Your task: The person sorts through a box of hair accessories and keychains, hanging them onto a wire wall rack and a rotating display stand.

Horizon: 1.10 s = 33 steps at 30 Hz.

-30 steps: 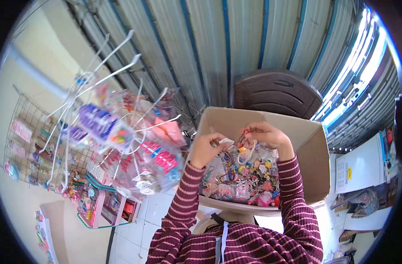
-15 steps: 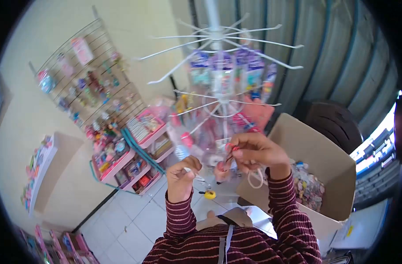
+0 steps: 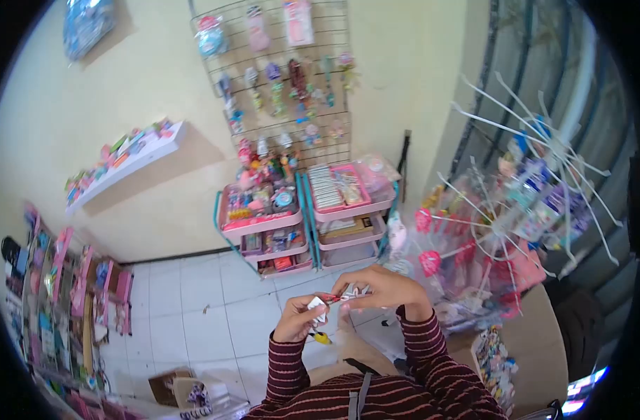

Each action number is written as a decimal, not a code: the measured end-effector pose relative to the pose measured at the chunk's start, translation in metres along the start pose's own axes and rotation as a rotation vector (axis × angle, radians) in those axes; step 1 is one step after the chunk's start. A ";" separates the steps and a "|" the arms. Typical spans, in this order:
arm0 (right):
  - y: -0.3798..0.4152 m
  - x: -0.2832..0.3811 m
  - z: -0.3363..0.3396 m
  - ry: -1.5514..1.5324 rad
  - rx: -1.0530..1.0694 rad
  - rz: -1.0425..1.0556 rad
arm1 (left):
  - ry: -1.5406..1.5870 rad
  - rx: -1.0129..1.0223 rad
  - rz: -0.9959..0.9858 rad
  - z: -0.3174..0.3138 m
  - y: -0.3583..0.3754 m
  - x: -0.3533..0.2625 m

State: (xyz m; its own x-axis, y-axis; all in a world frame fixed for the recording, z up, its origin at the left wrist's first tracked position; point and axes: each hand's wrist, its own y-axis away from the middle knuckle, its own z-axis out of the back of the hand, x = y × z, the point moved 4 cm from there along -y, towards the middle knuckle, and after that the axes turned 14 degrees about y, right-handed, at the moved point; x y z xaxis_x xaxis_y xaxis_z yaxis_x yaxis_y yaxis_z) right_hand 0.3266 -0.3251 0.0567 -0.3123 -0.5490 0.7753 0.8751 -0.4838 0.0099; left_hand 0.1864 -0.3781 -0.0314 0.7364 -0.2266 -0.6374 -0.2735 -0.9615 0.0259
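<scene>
My left hand (image 3: 294, 319) is closed around a small white card (image 3: 318, 310), its fingers curled at the card's edge. A yellow charm (image 3: 322, 338) dangles just below that hand. My right hand (image 3: 383, 288) is raised beside it, pinching a small red-and-white item (image 3: 337, 297); I cannot tell its kind. The red end of this item reaches the white card, so the two hands nearly meet in front of my body. Part of the item is hidden behind my right fingers.
Pink trolleys (image 3: 264, 225) with small goods stand by the wall under a wire grid (image 3: 292, 84) of hanging accessories. At right are a white spinner rack (image 3: 498, 227) with bagged items and a cardboard box (image 3: 544, 336) of small packets. A loaded shelf (image 3: 75, 280) is at left.
My view has swung left, so the rack and box now lie further right. My hands have come together, and the white card now shows flat in my left hand.
</scene>
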 end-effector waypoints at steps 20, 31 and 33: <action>-0.168 -0.119 0.192 -0.607 -0.953 0.144 | -0.089 -0.324 -0.360 0.079 -0.182 -0.135; -0.258 -0.145 0.275 -0.432 -1.006 0.290 | 0.047 -0.347 -0.303 0.087 -0.273 -0.146; -0.275 -0.140 0.292 -0.302 -1.076 0.279 | 0.076 -0.242 -0.312 0.090 -0.285 -0.148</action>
State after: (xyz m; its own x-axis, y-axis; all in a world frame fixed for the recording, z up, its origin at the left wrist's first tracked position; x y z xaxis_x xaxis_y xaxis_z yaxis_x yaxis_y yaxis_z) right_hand 0.2374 0.0839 0.1301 0.0706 -0.6129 0.7870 0.0857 -0.7823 -0.6170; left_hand 0.0991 -0.0568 -0.0137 0.8074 0.0803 -0.5845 0.1176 -0.9927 0.0260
